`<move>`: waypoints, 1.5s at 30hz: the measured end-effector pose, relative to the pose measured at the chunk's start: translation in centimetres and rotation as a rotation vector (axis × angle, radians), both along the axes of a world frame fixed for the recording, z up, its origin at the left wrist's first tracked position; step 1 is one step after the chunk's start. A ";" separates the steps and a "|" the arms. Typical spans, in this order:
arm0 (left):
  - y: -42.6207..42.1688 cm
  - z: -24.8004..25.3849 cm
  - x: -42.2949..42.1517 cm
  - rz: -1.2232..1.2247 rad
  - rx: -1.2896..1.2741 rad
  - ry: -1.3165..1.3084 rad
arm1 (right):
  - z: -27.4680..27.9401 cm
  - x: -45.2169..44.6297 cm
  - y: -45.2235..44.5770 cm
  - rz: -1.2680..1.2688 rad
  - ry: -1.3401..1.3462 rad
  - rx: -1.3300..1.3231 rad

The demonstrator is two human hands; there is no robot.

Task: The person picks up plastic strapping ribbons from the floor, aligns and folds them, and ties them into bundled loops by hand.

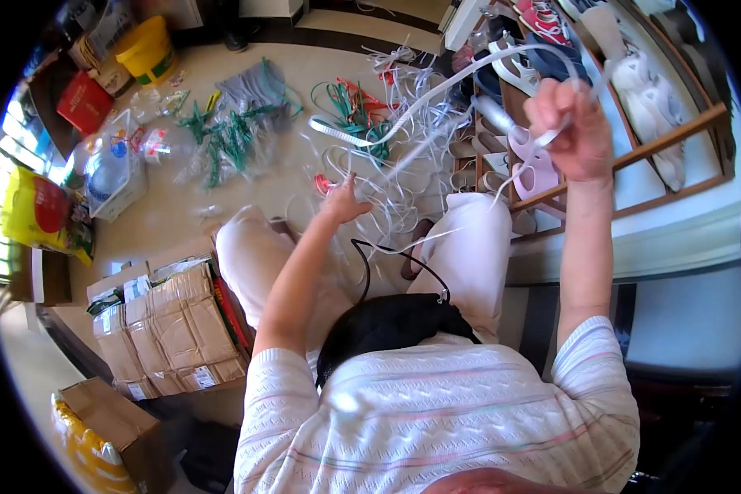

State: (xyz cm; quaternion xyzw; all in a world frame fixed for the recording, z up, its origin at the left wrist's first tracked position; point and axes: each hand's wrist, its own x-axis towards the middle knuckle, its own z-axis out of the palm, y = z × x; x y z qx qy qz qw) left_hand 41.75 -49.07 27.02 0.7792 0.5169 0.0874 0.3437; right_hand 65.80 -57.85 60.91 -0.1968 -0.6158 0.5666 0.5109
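Observation:
My right hand (572, 128) is raised at the right, its fingers closed round a white plastic strap (461, 78). From that fist the strap arcs up and over to the left, and a thinner length hangs down toward my lap. Low in the middle, my left hand (343, 202) has its fingers apart, beside a small red and white piece (324, 184). Whether it touches any strap is hard to see. A loose tangle of white straps (403, 177) covers the floor in front of my knees. Green strapping (358, 111) with some red lies just beyond.
Wooden shoe racks (667, 140) stand at the right. Green ties and clear plastic (230, 136) lie left of the tangle. Further left are a white basket (128, 177), a yellow bucket (146, 51) and a red box (84, 103). Flattened cardboard (173, 329) sits by my left leg.

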 end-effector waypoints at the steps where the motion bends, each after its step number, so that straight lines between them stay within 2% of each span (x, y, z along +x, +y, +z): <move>1: -0.3 0.3 -0.3 0.054 0.036 -0.007 | 1.2 0.0 -1.1 -0.030 -0.022 0.010; 4: 0.3 2.7 -1.3 0.459 0.052 -0.144 | 4.5 -0.3 -3.5 0.002 0.001 0.169; 6: 3.6 3.5 -4.1 0.598 -0.108 -0.521 | 6.4 -0.3 -5.9 -0.090 0.001 0.226; 7: 3.6 5.9 -6.0 0.605 -0.244 -0.702 | 7.5 0.4 -6.8 0.027 -0.054 0.219; 8: 3.2 9.2 -8.0 0.608 -0.381 -0.880 | 7.7 0.7 -8.1 -0.089 -0.033 0.192; 10: 3.0 12.8 -11.7 0.343 -0.409 -1.036 | 7.6 1.9 -9.9 -0.256 -0.138 0.215; 13: -0.3 18.8 -11.7 0.103 -0.313 -1.253 | 5.9 3.1 -11.5 -0.385 -0.184 0.192; 16: -4.3 21.9 -8.8 -0.257 -0.352 -1.245 | 4.1 2.7 -12.6 -0.430 -0.148 0.140; 18: -7.1 22.7 -6.0 -0.410 -0.430 -1.280 | 3.3 2.2 -13.5 -0.467 -0.127 0.116; 22: -11.9 21.7 -2.6 -0.560 -0.588 -1.189 | 2.0 2.8 -15.1 -0.497 -0.105 0.077; 27: -15.4 17.6 -3.0 -0.458 -0.409 -0.664 | -0.3 4.8 -15.5 -0.518 -0.010 0.010; 30: -17.2 17.0 -4.9 -0.622 -0.383 -0.514 | -1.5 5.0 -15.3 -0.558 -0.016 -0.021; 31: -17.9 17.6 -5.5 -0.650 -0.440 -0.518 | -1.7 5.0 -15.2 -0.591 -0.042 -0.029; 34: -18.2 18.2 -7.2 -0.847 -0.233 -0.570 | -3.0 5.8 -13.9 -0.707 -0.057 -0.062; 40: -18.5 19.1 -8.6 -0.839 -0.167 -0.564 | -5.6 8.7 -10.9 -0.860 0.016 -0.194; 44: -17.6 18.4 -9.1 -0.790 -0.225 -0.519 | -6.8 7.8 -9.7 -0.901 -0.256 -0.280; 45: -17.5 18.2 -9.0 -0.725 -0.200 -0.582 | -7.3 7.9 -9.1 -0.998 -0.579 -0.280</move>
